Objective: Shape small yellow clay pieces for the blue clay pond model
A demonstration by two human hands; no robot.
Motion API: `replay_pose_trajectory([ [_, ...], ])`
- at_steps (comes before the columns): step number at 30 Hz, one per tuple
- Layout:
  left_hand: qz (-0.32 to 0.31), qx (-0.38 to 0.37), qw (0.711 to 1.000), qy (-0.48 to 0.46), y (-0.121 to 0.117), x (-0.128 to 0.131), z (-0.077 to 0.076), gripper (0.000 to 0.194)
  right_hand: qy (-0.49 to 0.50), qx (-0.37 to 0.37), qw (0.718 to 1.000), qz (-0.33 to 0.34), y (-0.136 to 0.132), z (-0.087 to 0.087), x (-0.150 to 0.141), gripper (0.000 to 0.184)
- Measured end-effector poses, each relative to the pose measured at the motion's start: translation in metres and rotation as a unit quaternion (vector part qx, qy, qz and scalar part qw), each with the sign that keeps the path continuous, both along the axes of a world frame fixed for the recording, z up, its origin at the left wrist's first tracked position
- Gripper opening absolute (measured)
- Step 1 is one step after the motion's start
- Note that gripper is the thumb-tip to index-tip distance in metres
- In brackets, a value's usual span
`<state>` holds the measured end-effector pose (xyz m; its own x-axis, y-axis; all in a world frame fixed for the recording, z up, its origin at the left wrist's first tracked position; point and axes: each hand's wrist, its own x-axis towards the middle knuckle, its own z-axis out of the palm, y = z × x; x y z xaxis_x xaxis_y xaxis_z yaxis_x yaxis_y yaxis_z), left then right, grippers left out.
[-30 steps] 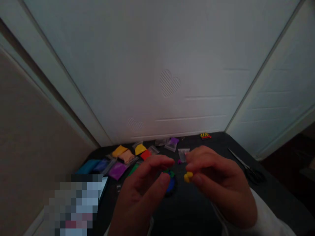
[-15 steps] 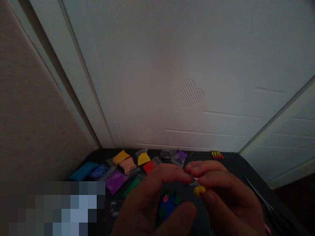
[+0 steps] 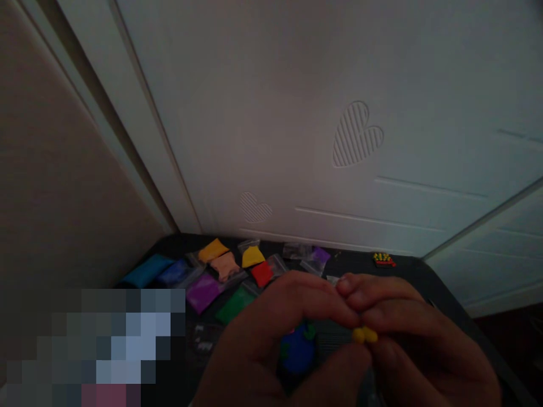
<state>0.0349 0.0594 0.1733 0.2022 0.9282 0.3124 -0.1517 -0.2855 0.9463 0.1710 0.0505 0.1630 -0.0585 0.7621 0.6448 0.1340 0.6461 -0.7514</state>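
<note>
Two bare hands, lower centre to lower right of the frame. Right hand (image 3: 428, 339): thumb and fingers pinching one small yellow lobed lump of clay-like material (image 3: 365, 335), low and right of centre. Left hand (image 3: 250, 342): curved, thumb and forefinger tips at the lump's left side; whether they press it, cannot tell. Behind the left fingers, lower centre: one blue rounded piece with green patches (image 3: 298, 350), partly hidden. Further out, left of centre: soft-filled plastic packets, among them green (image 3: 235, 304), purple (image 3: 203, 292), red (image 3: 262, 273), yellow (image 3: 253, 257), peach (image 3: 224, 264) and orange (image 3: 214, 250). Right of centre, near the table's far edge: one small red piece topped with yellow dots (image 3: 383, 259). Beneath: dark table (image 3: 409, 268). Above: pale panel (image 3: 297, 113), two striped hearts in relief (image 3: 358, 135).
</note>
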Motion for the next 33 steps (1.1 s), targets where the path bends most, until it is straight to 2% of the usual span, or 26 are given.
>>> replay_pose_trajectory([
  [6,0.033,0.02,0.999,-0.013,-0.0031,0.0023,-0.008,0.017,0.016,-0.033,0.999,0.006,-0.0057,0.0014,0.0016,0.021],
  [11,0.048,0.04,0.998,0.02,-0.0067,0.0031,-0.0081,0.012,0.044,-0.032,0.999,0.008,-0.0085,0.0033,0.0029,0.017],
  [18,0.041,0.048,0.997,0.04,-0.0093,0.0038,-0.001,0.015,0.033,-0.031,0.999,0.011,-0.0093,0.0066,0.0084,0.019],
  [22,0.037,0.065,0.996,0.046,-0.0067,0.0027,-0.0031,0.018,0.033,-0.04,0.999,0.014,-0.0093,0.0053,0.0088,0.019],
  [27,0.06,0.103,0.991,0.056,-0.0029,0.0011,-0.0063,0.018,0.019,-0.045,0.999,0.001,-0.0093,0.0062,0.0079,0.016],
  [30,0.073,0.095,0.99,0.074,-0.0021,-0.0001,-0.0064,0.016,0.011,-0.05,0.999,-0.009,-0.0092,0.0065,0.007,0.014],
  [33,0.057,0.097,0.991,0.067,-0.0036,-0.0005,-0.005,0.018,0.013,-0.057,0.998,-0.015,-0.0092,0.0059,0.0053,0.013],
])
